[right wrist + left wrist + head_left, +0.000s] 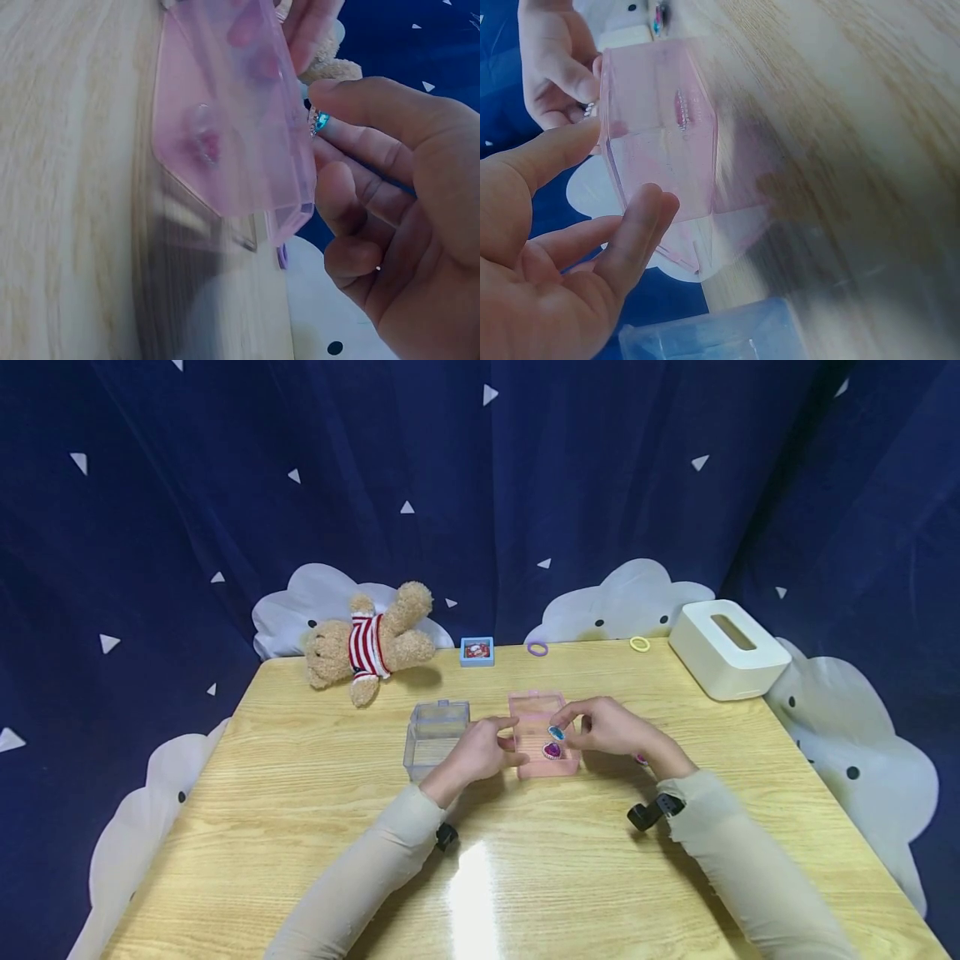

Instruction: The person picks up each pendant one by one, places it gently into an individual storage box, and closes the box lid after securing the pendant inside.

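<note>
A blue gem ornament (557,733) with a pale beaded edge is pinched between thumb and finger of my right hand (609,727), held over an open pink see-through box (536,768). Inside that box lies a magenta heart-shaped gem (552,750) with a beaded edge. The fingers of my left hand (480,750) reach the box's left side; in the left wrist view the left fingers (641,217) touch its wall without wrapping round it. Close by on the left, partly behind the left hand, stands an open clear grey box (435,718).
A small pink piece (640,759) shows beneath the right wrist. Farther back are a teddy bear (367,647), a blue framed square (477,652), a purple ring (537,648), a yellow ring (640,644) and a white tissue box (727,652).
</note>
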### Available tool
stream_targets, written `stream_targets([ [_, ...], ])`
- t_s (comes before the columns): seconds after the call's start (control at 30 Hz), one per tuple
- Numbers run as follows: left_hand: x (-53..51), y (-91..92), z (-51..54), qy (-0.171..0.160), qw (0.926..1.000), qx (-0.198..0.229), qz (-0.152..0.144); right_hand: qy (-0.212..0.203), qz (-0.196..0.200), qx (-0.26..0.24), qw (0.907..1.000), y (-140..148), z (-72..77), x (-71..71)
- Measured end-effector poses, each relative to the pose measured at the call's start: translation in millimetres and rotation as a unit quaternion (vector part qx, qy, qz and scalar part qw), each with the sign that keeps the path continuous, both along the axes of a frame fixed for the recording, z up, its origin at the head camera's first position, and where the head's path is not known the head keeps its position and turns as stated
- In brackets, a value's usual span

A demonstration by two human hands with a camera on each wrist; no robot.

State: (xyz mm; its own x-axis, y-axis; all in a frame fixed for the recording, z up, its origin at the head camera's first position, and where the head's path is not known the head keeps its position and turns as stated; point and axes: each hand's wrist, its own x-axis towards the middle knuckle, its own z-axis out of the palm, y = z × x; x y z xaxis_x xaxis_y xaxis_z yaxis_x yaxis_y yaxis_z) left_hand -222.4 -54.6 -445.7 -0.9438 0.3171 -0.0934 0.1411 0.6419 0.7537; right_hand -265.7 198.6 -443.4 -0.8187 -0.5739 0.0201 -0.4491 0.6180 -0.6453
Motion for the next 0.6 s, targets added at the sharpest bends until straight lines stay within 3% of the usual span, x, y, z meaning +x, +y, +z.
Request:
stream_targets([
  [0.23,-0.6,-0.1,-0.7,0.010,0.9999,-0.005,-0.006,-0.007,0.022,0.017,0.9996,-8,-8.8,-2.6],
  [0.47,-0.1,0.3,-0.4,0.009,0.9999,-0.008,-0.004,0.052,0.043,0.057,0.9961,-13,-16.6,-3.8],
  [0.6,0.0,0.3,-0.1,0.007,1.0000,-0.005,-0.003,0.062,0.045,0.063,0.9950,-14,-18.2,-3.9],
])
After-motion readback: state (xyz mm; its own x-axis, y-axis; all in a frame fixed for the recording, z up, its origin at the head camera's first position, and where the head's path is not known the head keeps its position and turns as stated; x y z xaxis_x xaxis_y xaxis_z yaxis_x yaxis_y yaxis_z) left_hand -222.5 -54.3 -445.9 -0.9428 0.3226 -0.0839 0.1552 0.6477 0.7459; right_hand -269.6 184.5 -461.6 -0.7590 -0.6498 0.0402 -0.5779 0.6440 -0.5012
